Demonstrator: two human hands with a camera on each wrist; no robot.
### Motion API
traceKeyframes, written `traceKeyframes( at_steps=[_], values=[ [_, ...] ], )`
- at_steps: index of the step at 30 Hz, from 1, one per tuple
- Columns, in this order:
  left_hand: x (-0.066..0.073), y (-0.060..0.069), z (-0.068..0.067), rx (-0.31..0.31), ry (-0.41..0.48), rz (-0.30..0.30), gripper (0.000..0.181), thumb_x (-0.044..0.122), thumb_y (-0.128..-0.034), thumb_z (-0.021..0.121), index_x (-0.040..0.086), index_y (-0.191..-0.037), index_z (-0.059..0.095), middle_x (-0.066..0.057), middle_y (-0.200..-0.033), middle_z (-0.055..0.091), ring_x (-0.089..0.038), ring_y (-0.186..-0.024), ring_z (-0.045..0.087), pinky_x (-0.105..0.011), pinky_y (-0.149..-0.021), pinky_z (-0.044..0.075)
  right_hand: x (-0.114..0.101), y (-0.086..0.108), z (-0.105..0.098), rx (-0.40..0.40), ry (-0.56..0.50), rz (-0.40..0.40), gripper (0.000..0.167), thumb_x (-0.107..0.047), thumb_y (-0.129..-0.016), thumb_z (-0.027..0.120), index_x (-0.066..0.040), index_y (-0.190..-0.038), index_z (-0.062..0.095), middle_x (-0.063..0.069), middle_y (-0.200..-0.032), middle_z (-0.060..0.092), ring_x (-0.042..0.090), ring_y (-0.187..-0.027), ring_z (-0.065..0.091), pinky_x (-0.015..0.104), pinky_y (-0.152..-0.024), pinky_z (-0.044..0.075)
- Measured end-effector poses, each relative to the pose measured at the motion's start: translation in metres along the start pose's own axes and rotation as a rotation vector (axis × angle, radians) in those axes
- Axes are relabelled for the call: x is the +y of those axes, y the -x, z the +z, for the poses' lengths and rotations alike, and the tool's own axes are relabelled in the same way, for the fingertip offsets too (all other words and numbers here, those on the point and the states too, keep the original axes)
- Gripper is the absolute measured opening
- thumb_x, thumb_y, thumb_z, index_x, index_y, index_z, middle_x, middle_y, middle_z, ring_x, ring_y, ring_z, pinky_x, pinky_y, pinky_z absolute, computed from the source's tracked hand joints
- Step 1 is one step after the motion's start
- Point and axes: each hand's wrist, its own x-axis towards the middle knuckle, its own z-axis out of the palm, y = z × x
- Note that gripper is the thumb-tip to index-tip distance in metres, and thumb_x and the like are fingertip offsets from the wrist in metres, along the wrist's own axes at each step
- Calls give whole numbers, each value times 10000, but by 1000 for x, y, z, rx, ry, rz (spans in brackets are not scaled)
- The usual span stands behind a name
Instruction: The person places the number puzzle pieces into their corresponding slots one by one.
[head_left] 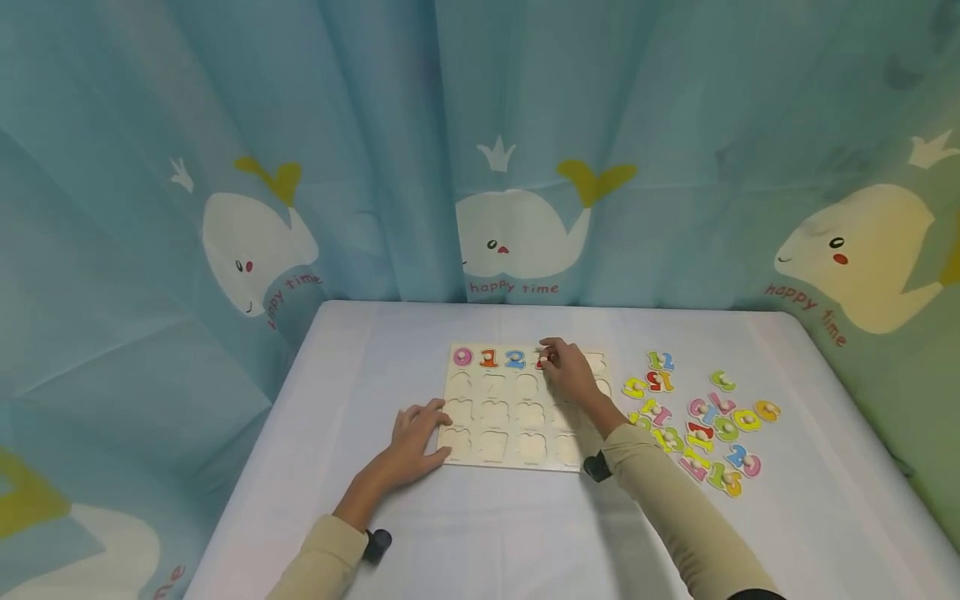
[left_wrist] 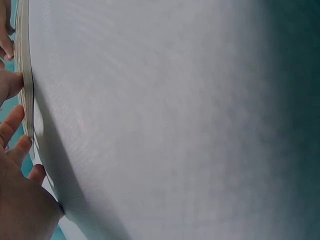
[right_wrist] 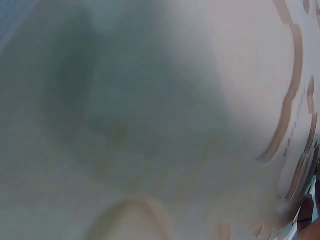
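A pale wooden number board [head_left: 468,457] lies on the table, with cut-out recesses in rows. Along its top row sit a pink 0 [head_left: 462,357], an orange 1 [head_left: 489,358] and a blue 2 [head_left: 514,359]. To the right of the 2, my right hand [head_left: 572,375] pinches a red number piece [head_left: 538,363], mostly hidden under the fingers, at the top row. My left hand [head_left: 411,439] rests at the board's left edge, its thumb and fingertips touching it. The left wrist view shows those fingers [left_wrist: 15,120] against the board's edge.
Loose coloured number pieces with knobs are scattered right of the board, among them a red 15 [head_left: 660,382], a green and blue 12 [head_left: 661,361] and an orange piece [head_left: 767,411]. A white cloth covers the table [head_left: 360,358]. Behind it hangs a blue whale-print curtain [head_left: 390,167].
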Motion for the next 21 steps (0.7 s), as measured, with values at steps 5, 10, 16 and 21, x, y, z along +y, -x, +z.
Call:
traceKeyframes(
  at_steps=[5, 10, 16, 21],
  values=[
    [1, -2, 2, -11, -11, 0, 337, 180, -842, 661, 88, -1143, 542, -142, -1408, 391, -358, -1203, 348, -662, -1011, 96, 3, 3, -7, -24, 40, 19, 348, -33, -912, 576, 8, -1254, 525, 84, -953, 615, 241, -868, 519, 403, -751, 439],
    [1, -3, 1, -5, -1, -6, 333, 164, -834, 670, 92, -1135, 545, -147, -1415, 377, -379, -1220, 329, -677, -1007, 78, 4, 9, -17, 5, 110, 45, 352, -27, -897, 577, 10, -1245, 535, 86, -916, 607, 244, -827, 504, 398, -724, 427],
    [-1, -2, 1, -2, -6, -11, 335, 169, -830, 672, 102, -1131, 540, -144, -1421, 374, -369, -1212, 330, -669, -1011, 75, 21, 19, -38, 104, 237, 82, 362, 5, -858, 572, 8, -1219, 549, 123, -883, 568, 311, -836, 501, 456, -743, 408],
    [1, -2, 0, 1, 13, 0, 332, 166, -822, 672, 99, -1120, 540, -151, -1413, 383, -374, -1199, 334, -676, -1006, 63, 41, 32, -61, 193, 275, 181, 366, 34, -854, 549, 40, -1219, 529, 179, -922, 580, 343, -853, 531, 461, -707, 440]
  ],
)
